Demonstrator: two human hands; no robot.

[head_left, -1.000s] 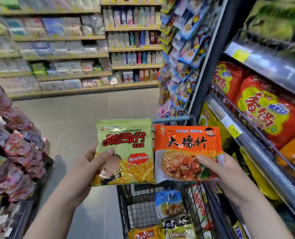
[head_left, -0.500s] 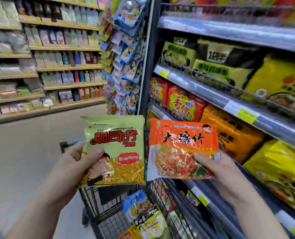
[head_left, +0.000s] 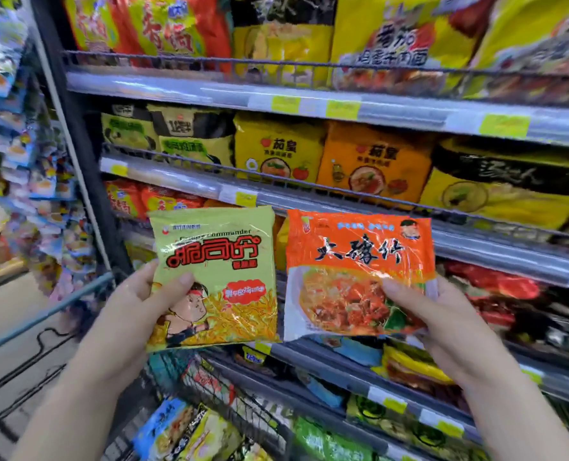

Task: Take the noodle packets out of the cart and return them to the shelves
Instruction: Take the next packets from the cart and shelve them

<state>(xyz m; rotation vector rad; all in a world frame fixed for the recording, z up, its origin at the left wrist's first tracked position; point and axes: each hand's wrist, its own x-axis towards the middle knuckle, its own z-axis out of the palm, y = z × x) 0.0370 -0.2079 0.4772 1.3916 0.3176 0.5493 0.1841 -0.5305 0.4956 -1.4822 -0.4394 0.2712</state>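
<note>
Gripping a green noodle packet (head_left: 214,277) in the left hand (head_left: 133,314) and an orange noodle packet (head_left: 359,271) in the right hand (head_left: 446,331), side by side before the shelves (head_left: 209,94).

One left hand (head_left: 123,314), one right hand (head_left: 442,331), one green packet (head_left: 214,281), one orange packet (head_left: 356,271) and one cart (head_left: 43,315) are showing.

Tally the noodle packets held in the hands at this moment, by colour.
yellow-green noodle packet, in the left hand: 1
orange noodle packet, in the right hand: 1
Total: 2
</note>
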